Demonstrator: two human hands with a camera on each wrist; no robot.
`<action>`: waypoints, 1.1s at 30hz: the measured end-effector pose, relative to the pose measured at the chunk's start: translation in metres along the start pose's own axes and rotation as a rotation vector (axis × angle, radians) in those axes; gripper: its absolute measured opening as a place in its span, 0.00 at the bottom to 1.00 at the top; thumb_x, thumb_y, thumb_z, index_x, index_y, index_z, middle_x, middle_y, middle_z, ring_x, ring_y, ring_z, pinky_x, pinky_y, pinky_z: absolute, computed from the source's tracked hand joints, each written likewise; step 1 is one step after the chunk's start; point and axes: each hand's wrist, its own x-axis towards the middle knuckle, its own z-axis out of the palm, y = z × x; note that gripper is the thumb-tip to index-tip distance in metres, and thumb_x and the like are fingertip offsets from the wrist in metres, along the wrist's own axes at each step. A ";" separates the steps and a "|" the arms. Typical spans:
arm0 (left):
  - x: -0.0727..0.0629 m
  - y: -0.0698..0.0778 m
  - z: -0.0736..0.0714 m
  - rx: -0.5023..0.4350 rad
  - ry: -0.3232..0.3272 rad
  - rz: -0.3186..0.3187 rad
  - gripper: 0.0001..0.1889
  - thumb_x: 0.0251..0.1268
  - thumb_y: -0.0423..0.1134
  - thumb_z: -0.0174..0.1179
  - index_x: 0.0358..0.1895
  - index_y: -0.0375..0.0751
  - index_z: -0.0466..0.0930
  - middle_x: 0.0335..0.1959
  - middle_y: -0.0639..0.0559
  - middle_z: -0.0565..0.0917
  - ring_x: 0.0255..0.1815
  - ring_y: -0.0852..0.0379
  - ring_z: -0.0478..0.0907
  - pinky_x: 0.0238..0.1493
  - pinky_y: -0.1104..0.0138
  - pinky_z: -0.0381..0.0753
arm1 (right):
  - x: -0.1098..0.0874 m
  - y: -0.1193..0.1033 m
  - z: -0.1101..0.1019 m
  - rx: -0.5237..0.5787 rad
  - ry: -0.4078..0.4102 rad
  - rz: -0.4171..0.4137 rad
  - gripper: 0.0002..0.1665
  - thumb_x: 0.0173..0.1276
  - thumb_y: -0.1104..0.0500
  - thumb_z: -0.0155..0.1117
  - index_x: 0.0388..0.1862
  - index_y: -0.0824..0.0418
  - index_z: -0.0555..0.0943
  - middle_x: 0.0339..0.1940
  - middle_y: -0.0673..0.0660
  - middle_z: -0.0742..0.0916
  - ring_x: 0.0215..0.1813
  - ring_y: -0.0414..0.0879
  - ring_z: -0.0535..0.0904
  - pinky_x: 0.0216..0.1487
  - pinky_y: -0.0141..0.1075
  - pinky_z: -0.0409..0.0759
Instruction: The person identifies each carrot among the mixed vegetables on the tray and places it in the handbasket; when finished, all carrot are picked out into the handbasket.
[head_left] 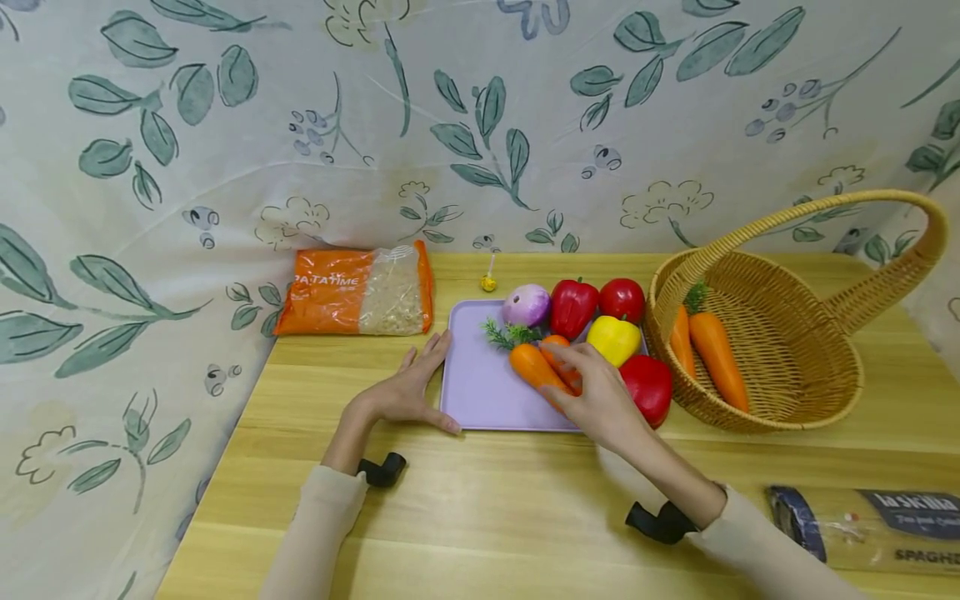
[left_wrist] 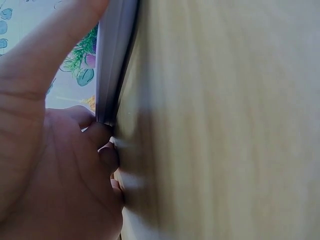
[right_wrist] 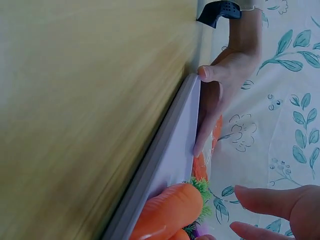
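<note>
A lavender tray (head_left: 480, 400) lies on the wooden table. My left hand (head_left: 405, 392) spans its left side, thumb at the near corner and fingers along the edge; the left wrist view shows its palm beside the tray wall (left_wrist: 111, 60). On the tray, two orange carrots (head_left: 531, 365) with green tops lie side by side. Over them hovers my right hand (head_left: 600, 400), thumb and fingers spread; in the right wrist view its fingertips are apart from the nearer carrot (right_wrist: 172, 210). Around the carrots sit a purple onion (head_left: 527, 305), a yellow pepper (head_left: 613, 340) and several red vegetables (head_left: 647, 387).
Right of the tray stands a wicker basket (head_left: 795, 333) with a tall handle and carrots (head_left: 718, 354) inside. An orange food bag (head_left: 330, 292) lies at the back left, a small yellow lollipop (head_left: 488, 283) behind the tray. A spaghetti pack (head_left: 862, 529) lies front right.
</note>
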 end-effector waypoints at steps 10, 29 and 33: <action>0.000 0.000 -0.001 -0.003 -0.005 -0.005 0.78 0.45 0.60 0.82 0.84 0.41 0.25 0.87 0.50 0.28 0.88 0.52 0.23 0.86 0.48 0.23 | 0.004 0.001 0.005 -0.057 -0.007 0.016 0.31 0.64 0.65 0.76 0.67 0.61 0.82 0.54 0.67 0.82 0.50 0.58 0.81 0.51 0.48 0.84; -0.001 0.001 0.000 -0.019 0.012 0.015 0.77 0.45 0.57 0.83 0.84 0.39 0.27 0.87 0.47 0.30 0.88 0.49 0.24 0.86 0.45 0.23 | 0.010 0.006 0.015 -0.070 0.015 -0.011 0.28 0.62 0.68 0.76 0.63 0.62 0.85 0.45 0.64 0.82 0.44 0.55 0.79 0.46 0.40 0.79; -0.001 0.000 0.000 -0.016 0.013 0.019 0.77 0.46 0.57 0.83 0.84 0.39 0.27 0.87 0.47 0.30 0.88 0.49 0.24 0.86 0.45 0.23 | 0.011 0.006 0.018 -0.092 0.019 -0.012 0.28 0.61 0.68 0.76 0.63 0.62 0.85 0.46 0.64 0.81 0.44 0.54 0.78 0.45 0.40 0.78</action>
